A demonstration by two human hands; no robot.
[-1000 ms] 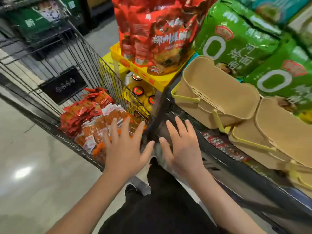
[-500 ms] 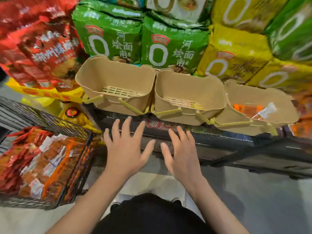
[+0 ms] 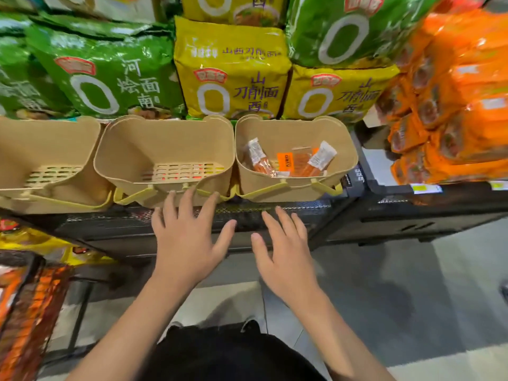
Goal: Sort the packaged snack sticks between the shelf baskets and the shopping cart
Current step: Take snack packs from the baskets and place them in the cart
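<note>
Both hands hovered with fingers spread, holding nothing, at centre frame below the baskets.

Left hand (image 3: pixel 187 243) and right hand (image 3: pixel 286 257) were side by side before the black shelf edge (image 3: pixel 275 213). Orange packaged snack sticks (image 3: pixel 288 160) lay in the right tan plastic basket (image 3: pixel 297 191); the middle tan basket (image 3: pixel 165 149) and left tan basket (image 3: pixel 46 144) held none. More sticks filled the wire shopping cart (image 3: pixel 27 312) at lower left.
</note>
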